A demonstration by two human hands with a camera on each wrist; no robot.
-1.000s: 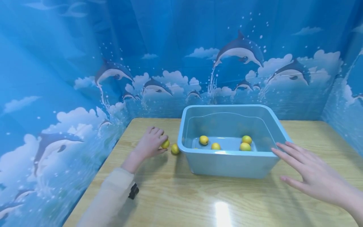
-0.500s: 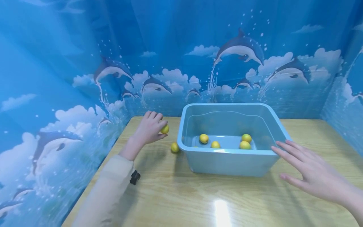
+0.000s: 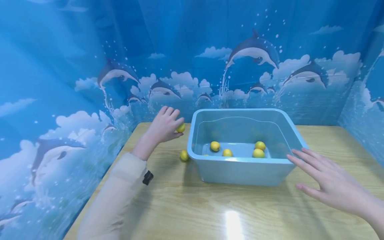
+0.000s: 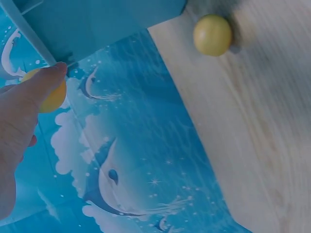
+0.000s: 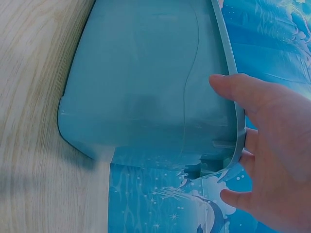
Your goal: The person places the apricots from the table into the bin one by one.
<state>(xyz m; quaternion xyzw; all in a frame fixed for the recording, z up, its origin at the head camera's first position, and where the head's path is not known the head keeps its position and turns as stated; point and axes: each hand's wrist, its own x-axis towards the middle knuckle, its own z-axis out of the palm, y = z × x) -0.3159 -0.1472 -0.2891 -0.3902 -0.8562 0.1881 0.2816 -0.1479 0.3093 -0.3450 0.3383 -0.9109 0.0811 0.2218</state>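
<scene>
My left hand [image 3: 163, 125] pinches a yellow lemon [image 3: 181, 127] between thumb and fingers, raised above the table just left of a light blue plastic bin [image 3: 240, 173]. In the left wrist view this lemon [image 4: 54, 99] shows behind the thumb, close to the bin's rim. A second lemon [image 3: 184, 155] lies on the table by the bin's left side. Inside the bin are several more lemons, such as one at the left [image 3: 215, 146] and one at the right [image 3: 258, 153]. My right hand [image 3: 327, 180] has its fingers extended, fingertips at the bin's right front rim corner.
The bin stands on a light wooden table [image 3: 192, 206] with its far side near the back edge. A blue curtain [image 3: 180, 43] printed with dolphins and clouds hangs behind and along both sides. A black clip-like object [image 3: 147, 177] sits at my left cuff.
My left hand has lifted the pinched lemon off the table, moving up and away, then right towards the bin's left rim. The right hand has stayed in place.
</scene>
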